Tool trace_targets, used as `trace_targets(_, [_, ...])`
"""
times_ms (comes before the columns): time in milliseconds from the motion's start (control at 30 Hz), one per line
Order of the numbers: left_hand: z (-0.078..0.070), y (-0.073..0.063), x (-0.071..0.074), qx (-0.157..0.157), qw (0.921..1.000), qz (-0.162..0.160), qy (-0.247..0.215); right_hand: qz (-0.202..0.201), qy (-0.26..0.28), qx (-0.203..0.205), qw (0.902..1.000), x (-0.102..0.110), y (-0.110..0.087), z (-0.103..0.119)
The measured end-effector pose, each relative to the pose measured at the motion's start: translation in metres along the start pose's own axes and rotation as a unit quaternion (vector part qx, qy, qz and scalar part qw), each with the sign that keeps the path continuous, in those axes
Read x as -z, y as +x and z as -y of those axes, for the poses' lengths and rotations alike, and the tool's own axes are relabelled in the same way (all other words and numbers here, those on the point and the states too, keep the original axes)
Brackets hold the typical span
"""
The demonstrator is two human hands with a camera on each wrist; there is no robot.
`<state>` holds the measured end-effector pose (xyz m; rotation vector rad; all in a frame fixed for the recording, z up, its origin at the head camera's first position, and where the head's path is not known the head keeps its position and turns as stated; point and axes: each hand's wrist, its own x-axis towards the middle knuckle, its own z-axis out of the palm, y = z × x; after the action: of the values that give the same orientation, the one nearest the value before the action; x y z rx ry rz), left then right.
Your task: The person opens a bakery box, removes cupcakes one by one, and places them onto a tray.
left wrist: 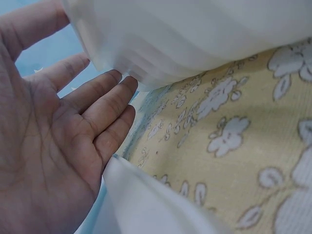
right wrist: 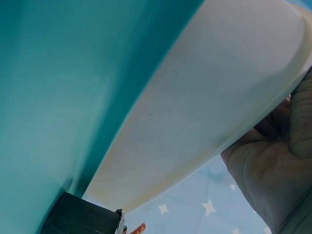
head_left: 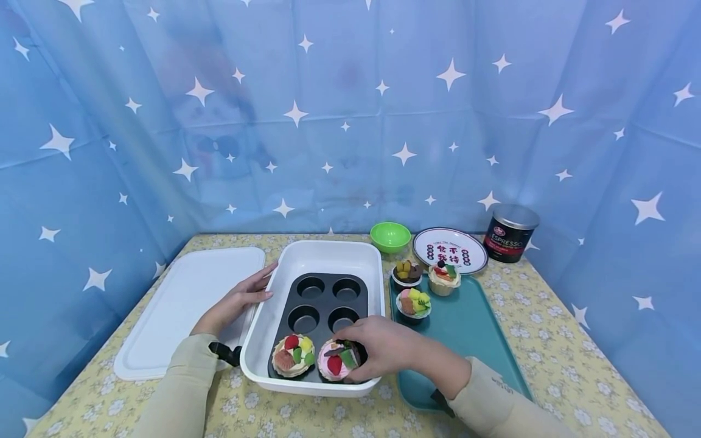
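A dark muffin pan (head_left: 323, 303) with round cups lies inside a white rectangular basin (head_left: 330, 255). My right hand (head_left: 383, 345) grips a pink-frosted cupcake (head_left: 331, 366), topped with a strawberry and a green piece, at the pan's front right cup. Beside it, a cream cupcake (head_left: 288, 360) with fruit sits in the front left cup. The left hand (head_left: 241, 302) touches the basin's left side, its fingers nearly straight in the left wrist view. In the right wrist view the basin wall hides most of the right hand (right wrist: 268, 168) and the whole cupcake.
To the right, a teal tray (head_left: 465, 334) carries three more cupcakes at its far end, among them a kiwi-topped one (head_left: 414, 302). Behind stand a green bowl (head_left: 390, 237), an oval plate (head_left: 451, 248) and an espresso tin (head_left: 512, 234). A white lid (head_left: 191, 310) lies at left.
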<state>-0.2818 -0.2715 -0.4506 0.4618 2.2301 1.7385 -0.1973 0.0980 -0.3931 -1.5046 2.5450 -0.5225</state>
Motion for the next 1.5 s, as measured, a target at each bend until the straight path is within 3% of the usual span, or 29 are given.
trace_targets(633, [0.0,-0.001,-0.001,-0.003,1.0,-0.003,0.005,-0.007,0.021,0.001,0.9998,0.0,0.0,0.002])
trace_targets(833, [0.001,-0.001,-0.001,-0.006,1.0,0.0,0.007,-0.018,0.056,0.013,0.9982,0.001,-0.001,-0.002])
trace_targets(1500, [0.003,0.0,0.001,-0.016,0.9998,0.007,0.003,-0.027,0.099,0.063,0.9927,0.012,-0.008,-0.004])
